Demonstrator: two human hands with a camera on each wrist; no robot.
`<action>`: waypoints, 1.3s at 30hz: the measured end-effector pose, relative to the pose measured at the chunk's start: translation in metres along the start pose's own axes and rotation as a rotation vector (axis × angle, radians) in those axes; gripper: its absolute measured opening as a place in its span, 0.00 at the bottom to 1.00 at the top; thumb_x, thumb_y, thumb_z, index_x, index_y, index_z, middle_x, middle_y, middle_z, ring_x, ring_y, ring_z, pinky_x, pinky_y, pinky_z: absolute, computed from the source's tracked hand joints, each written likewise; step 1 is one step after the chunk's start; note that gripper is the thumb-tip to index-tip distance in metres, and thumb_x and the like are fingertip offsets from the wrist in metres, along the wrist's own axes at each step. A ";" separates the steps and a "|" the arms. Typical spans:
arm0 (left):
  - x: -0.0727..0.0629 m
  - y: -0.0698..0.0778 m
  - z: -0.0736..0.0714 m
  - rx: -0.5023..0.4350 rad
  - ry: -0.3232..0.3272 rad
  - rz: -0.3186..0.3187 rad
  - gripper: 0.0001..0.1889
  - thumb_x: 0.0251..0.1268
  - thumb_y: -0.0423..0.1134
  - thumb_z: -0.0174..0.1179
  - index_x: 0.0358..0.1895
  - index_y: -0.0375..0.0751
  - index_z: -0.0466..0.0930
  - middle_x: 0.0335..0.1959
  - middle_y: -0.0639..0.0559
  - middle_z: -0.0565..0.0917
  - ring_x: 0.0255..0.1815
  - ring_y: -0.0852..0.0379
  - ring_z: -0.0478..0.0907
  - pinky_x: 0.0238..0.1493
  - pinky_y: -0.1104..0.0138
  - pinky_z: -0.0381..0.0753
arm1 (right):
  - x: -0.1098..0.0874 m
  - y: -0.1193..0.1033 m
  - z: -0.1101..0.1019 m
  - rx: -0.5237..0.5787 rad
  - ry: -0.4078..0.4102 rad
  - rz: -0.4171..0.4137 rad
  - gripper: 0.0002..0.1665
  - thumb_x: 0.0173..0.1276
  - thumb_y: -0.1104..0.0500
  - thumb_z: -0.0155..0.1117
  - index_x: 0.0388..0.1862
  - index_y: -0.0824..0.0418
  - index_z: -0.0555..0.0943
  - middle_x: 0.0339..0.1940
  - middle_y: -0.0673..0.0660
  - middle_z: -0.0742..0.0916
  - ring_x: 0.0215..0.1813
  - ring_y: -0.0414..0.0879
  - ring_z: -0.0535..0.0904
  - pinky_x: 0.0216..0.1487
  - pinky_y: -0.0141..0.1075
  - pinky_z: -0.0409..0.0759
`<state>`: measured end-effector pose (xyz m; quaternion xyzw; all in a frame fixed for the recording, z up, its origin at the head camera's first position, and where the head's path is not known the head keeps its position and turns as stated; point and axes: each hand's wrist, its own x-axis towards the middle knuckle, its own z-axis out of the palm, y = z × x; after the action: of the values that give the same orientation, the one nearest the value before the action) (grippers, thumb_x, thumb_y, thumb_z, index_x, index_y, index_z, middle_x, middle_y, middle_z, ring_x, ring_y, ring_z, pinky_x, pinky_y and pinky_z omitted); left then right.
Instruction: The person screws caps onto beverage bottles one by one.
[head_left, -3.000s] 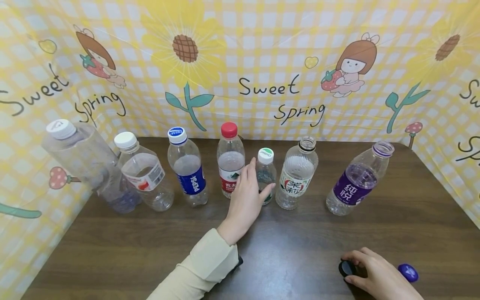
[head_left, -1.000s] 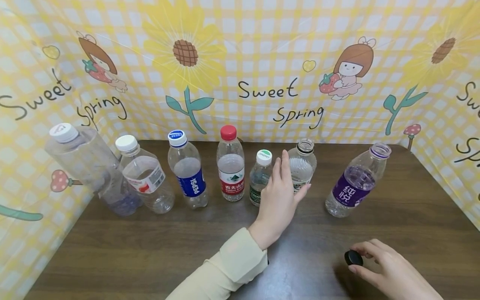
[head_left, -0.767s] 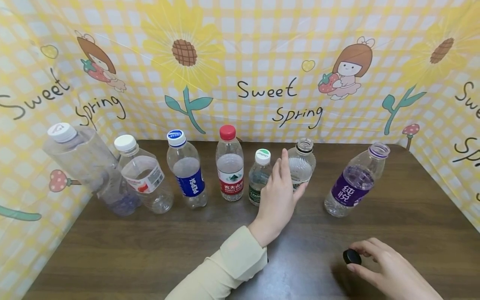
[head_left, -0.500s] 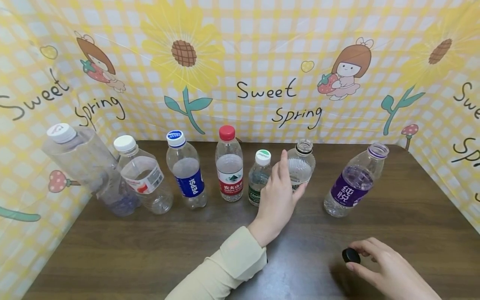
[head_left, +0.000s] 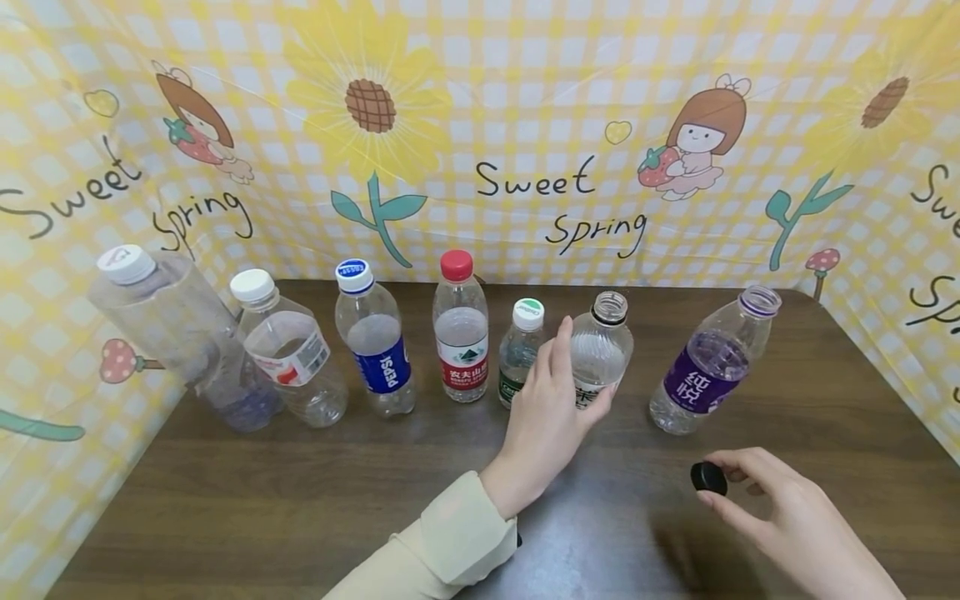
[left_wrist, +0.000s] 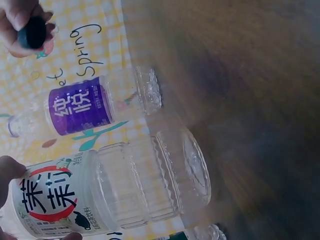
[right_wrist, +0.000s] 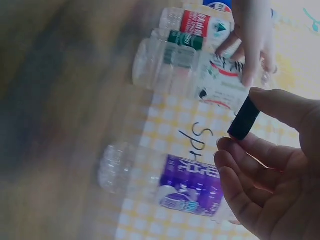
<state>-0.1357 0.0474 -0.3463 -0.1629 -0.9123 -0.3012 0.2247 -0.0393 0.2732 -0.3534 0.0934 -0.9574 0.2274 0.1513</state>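
My left hand (head_left: pixel 543 429) grips a clear bottle (head_left: pixel 606 343) with a white jasmine label and an uncapped, black-ringed neck. In the left wrist view the thumb and fingertips lie round the label of this bottle (left_wrist: pixel 135 185). Between thumb and index finger, my right hand (head_left: pixel 798 512) pinches a black bottle cap (head_left: pixel 708 477) above the table, front right. The right wrist view shows the cap (right_wrist: pixel 245 120) edge-on, the other fingers loosely bent beneath it. A purple-labelled bottle (head_left: pixel 705 367), also uncapped, stands to the right of the jasmine one.
Left of the jasmine bottle stand a small green-labelled bottle (head_left: pixel 517 346), a red-capped bottle (head_left: pixel 461 333), a Pepsi bottle (head_left: pixel 375 342) and white-capped bottles, including a large cloudy one (head_left: pixel 180 325). They line the back of the brown table (head_left: pixel 300 500), before a yellow checked cloth (head_left: pixel 480 100).
My left hand has gone from beside the green-labelled bottle to the jasmine bottle, which has shifted slightly towards me. My right hand has raised the black cap; the blue cap is out of sight.
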 end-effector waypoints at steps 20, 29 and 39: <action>-0.043 -0.005 -0.028 -0.077 0.019 0.095 0.48 0.49 0.51 0.70 0.70 0.35 0.55 0.53 0.43 0.74 0.46 0.51 0.81 0.38 0.60 0.85 | 0.039 -0.043 -0.048 -0.002 0.163 -0.190 0.28 0.47 0.63 0.77 0.50 0.52 0.81 0.38 0.41 0.83 0.41 0.21 0.69 0.45 0.13 0.65; -0.059 -0.014 -0.039 -0.065 0.032 0.127 0.49 0.44 0.49 0.73 0.69 0.36 0.56 0.53 0.43 0.73 0.46 0.51 0.80 0.38 0.59 0.85 | 0.060 -0.079 -0.051 0.026 0.154 -0.394 0.31 0.46 0.68 0.74 0.52 0.53 0.80 0.44 0.43 0.84 0.42 0.29 0.73 0.46 0.16 0.67; -0.070 -0.020 -0.046 -0.093 -0.010 0.130 0.50 0.43 0.48 0.74 0.69 0.36 0.55 0.54 0.43 0.73 0.46 0.54 0.80 0.39 0.61 0.85 | 0.079 -0.104 -0.051 0.032 0.081 -0.501 0.20 0.64 0.52 0.65 0.55 0.53 0.79 0.48 0.44 0.83 0.49 0.35 0.78 0.49 0.23 0.74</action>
<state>-0.0704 -0.0081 -0.3583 -0.2335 -0.8860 -0.3271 0.2312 -0.0744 0.1970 -0.2413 0.3211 -0.8938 0.2014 0.2397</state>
